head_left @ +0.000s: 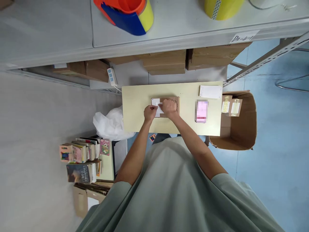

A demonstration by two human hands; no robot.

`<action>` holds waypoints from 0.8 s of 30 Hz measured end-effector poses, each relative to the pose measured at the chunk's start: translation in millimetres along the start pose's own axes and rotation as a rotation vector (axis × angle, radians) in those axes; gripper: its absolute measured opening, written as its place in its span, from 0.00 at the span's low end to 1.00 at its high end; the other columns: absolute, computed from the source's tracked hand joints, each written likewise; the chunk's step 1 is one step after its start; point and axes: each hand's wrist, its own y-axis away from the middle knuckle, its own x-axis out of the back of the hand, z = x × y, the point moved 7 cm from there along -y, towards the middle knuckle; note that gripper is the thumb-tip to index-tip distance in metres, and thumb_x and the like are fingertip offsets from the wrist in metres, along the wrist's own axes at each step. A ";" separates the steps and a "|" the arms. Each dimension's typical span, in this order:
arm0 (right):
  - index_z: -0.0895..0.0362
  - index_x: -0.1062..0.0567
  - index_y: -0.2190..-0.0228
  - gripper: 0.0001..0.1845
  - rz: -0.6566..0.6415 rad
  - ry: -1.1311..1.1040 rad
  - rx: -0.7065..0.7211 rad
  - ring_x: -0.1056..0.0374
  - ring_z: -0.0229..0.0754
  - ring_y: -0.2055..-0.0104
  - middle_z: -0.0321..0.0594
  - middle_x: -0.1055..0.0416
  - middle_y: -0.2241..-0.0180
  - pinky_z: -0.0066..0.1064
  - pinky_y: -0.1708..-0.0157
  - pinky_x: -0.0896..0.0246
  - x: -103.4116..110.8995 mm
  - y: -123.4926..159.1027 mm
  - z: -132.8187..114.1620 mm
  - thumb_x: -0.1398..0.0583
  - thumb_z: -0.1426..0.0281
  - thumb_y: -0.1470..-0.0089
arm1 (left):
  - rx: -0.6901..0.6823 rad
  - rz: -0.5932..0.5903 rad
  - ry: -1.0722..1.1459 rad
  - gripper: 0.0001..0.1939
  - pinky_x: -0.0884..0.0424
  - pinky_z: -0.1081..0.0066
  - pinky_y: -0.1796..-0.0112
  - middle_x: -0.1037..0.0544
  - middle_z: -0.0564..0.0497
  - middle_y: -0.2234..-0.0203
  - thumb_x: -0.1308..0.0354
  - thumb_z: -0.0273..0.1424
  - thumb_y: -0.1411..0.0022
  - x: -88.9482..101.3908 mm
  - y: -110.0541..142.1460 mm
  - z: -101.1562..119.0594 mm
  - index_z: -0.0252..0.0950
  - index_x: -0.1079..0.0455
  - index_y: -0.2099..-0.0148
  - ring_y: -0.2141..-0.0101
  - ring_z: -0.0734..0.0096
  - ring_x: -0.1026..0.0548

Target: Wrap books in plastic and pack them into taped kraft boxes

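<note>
A small flat brown cardboard box lies on the narrow pale-yellow table in front of me. White paper labels cover its left part, with a smaller white piece between my two hands. My left hand is closed at the left side of the box, thumb and finger pinched at the edge of the white piece. Resting over the middle of the box, my right hand is curled, its fingertips on the other edge of that piece. The fingers partly hide what lies beneath them.
A phone and a white stack of labels lie on the table's right. Beyond stands an open carton with small boxes. Above is a grey shelf holding a tape dispenser. Left are a white plastic bag and books.
</note>
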 end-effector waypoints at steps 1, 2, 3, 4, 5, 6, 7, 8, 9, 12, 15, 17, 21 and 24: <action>0.61 0.16 0.48 0.20 0.013 -0.008 0.004 0.20 0.59 0.42 0.63 0.18 0.46 0.45 0.44 0.24 1.5 -4.6 -2.2 0.39 0.58 0.26 | 0.013 0.032 0.014 0.09 0.24 0.67 0.52 0.13 0.47 0.61 0.33 0.36 0.35 0.1 4.1 -0.7 0.38 0.17 0.57 0.56 0.61 0.16; 0.61 0.15 0.49 0.21 0.024 -0.013 0.005 0.20 0.59 0.43 0.63 0.17 0.48 0.45 0.45 0.24 2.6 -8.4 -4.1 0.38 0.57 0.27 | 0.030 0.069 0.039 0.10 0.24 0.67 0.52 0.13 0.47 0.60 0.32 0.37 0.35 0.2 8.5 -2.1 0.37 0.17 0.56 0.56 0.61 0.16; 0.60 0.15 0.50 0.21 0.028 -0.015 0.005 0.20 0.60 0.43 0.63 0.17 0.49 0.45 0.46 0.24 3.0 -11.4 -5.7 0.37 0.56 0.27 | 0.053 0.108 0.070 0.11 0.23 0.67 0.52 0.13 0.46 0.59 0.32 0.37 0.35 0.2 12.8 -4.3 0.36 0.17 0.54 0.55 0.61 0.16; 0.60 0.15 0.50 0.21 0.026 -0.019 0.009 0.20 0.60 0.44 0.63 0.16 0.49 0.45 0.46 0.23 2.7 -13.6 -7.5 0.36 0.56 0.28 | 0.078 0.146 0.106 0.13 0.22 0.67 0.52 0.13 0.46 0.58 0.31 0.38 0.35 0.3 16.7 -6.8 0.36 0.18 0.53 0.55 0.60 0.15; 0.60 0.15 0.51 0.20 0.021 -0.023 0.016 0.20 0.60 0.44 0.62 0.16 0.50 0.45 0.46 0.24 2.2 -15.1 -9.5 0.36 0.56 0.29 | 0.101 0.173 0.144 0.14 0.22 0.66 0.52 0.13 0.45 0.57 0.31 0.38 0.35 0.1 19.9 -9.2 0.35 0.18 0.52 0.54 0.60 0.15; 0.60 0.15 0.51 0.19 0.018 -0.029 0.021 0.19 0.60 0.44 0.62 0.16 0.50 0.45 0.46 0.24 1.5 -15.9 -11.5 0.35 0.57 0.29 | 0.118 0.183 0.180 0.15 0.21 0.66 0.52 0.13 0.44 0.57 0.31 0.38 0.35 -0.5 22.1 -11.2 0.34 0.19 0.51 0.54 0.60 0.15; 0.60 0.14 0.51 0.18 0.017 -0.038 0.026 0.19 0.60 0.44 0.62 0.16 0.49 0.45 0.46 0.24 0.8 -15.9 -13.5 0.35 0.58 0.29 | 0.128 0.176 0.212 0.15 0.21 0.65 0.52 0.13 0.44 0.57 0.31 0.36 0.35 -0.9 23.1 -12.5 0.34 0.19 0.50 0.53 0.60 0.15; 0.60 0.14 0.51 0.17 0.019 -0.047 0.032 0.19 0.60 0.44 0.62 0.16 0.49 0.45 0.45 0.24 0.2 -15.1 -15.6 0.35 0.60 0.30 | 0.130 0.159 0.237 0.15 0.20 0.64 0.52 0.13 0.44 0.58 0.30 0.33 0.37 -0.6 23.2 -13.2 0.33 0.20 0.49 0.54 0.60 0.15; 0.60 0.14 0.52 0.16 0.022 -0.055 0.037 0.19 0.60 0.44 0.62 0.16 0.49 0.45 0.45 0.24 -0.6 -13.5 -17.3 0.35 0.62 0.30 | 0.127 0.135 0.257 0.17 0.20 0.64 0.52 0.13 0.44 0.59 0.29 0.30 0.39 0.6 22.6 -13.4 0.33 0.21 0.48 0.55 0.60 0.15; 0.61 0.15 0.53 0.13 0.023 -0.056 0.056 0.19 0.59 0.45 0.62 0.16 0.50 0.43 0.45 0.25 -4.8 -3.0 -17.8 0.34 0.65 0.32 | 0.108 0.051 0.261 0.24 0.19 0.64 0.54 0.14 0.47 0.63 0.27 0.22 0.47 8.6 20.4 -13.9 0.33 0.22 0.47 0.59 0.62 0.15; 0.61 0.17 0.51 0.15 0.036 -0.045 0.052 0.19 0.57 0.45 0.61 0.16 0.50 0.40 0.45 0.27 -10.7 18.3 0.7 0.31 0.64 0.35 | 0.100 -0.034 0.216 0.29 0.19 0.65 0.55 0.14 0.46 0.61 0.22 0.22 0.52 14.8 21.0 -18.5 0.34 0.24 0.47 0.59 0.63 0.15; 0.61 0.19 0.48 0.19 0.104 -0.051 0.015 0.20 0.56 0.44 0.60 0.17 0.49 0.40 0.43 0.29 -13.3 38.4 27.5 0.31 0.61 0.34 | 0.110 -0.046 0.203 0.35 0.19 0.64 0.53 0.14 0.43 0.55 0.19 0.25 0.52 16.1 23.7 -25.3 0.35 0.27 0.42 0.56 0.61 0.15; 0.63 0.27 0.42 0.28 0.424 -0.053 -0.154 0.27 0.61 0.39 0.64 0.23 0.44 0.47 0.37 0.37 -13.6 84.5 91.6 0.36 0.53 0.29 | 0.116 -0.103 0.243 0.48 0.20 0.60 0.48 0.18 0.35 0.43 0.16 0.28 0.53 3.7 36.1 -42.0 0.36 0.34 0.33 0.45 0.53 0.16; 0.61 0.29 0.42 0.27 0.513 -0.088 -0.210 0.31 0.61 0.37 0.62 0.26 0.41 0.46 0.37 0.39 -24.1 102.4 112.0 0.40 0.51 0.27 | 0.074 -0.205 0.249 0.53 0.21 0.55 0.45 0.19 0.35 0.41 0.14 0.32 0.55 -11.9 52.6 -52.0 0.39 0.35 0.31 0.40 0.48 0.19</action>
